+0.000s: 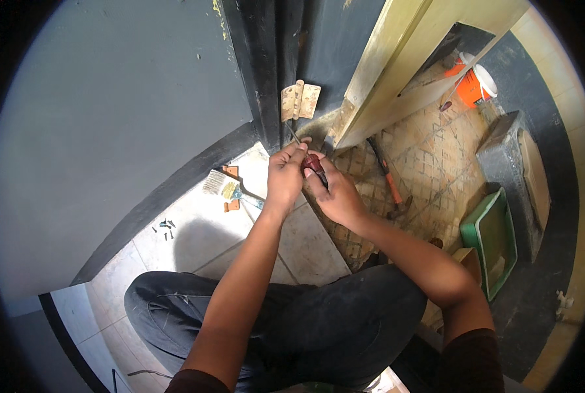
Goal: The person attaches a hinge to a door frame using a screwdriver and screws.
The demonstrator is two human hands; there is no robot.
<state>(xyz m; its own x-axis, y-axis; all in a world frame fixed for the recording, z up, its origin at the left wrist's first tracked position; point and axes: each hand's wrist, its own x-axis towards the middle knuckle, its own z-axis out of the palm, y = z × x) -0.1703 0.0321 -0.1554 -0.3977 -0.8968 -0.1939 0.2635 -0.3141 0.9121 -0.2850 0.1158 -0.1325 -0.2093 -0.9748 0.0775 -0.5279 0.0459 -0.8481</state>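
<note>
A screwdriver with a dark red handle points up and away, its thin metal shaft aimed at the lower part of a hinge. The hinge is pale, paint-spotted and fixed to the dark door frame. Around the handle, the fingers of my right hand are closed. My left hand pinches the shaft just ahead of the handle. Whether the tip touches a screw is too small to tell.
To the left on pale tiles lie a paint brush and several loose screws. An orange-handled hammer rests right of my hands. Beyond stand a yellowish door, an orange bucket, a grey block and a green tray.
</note>
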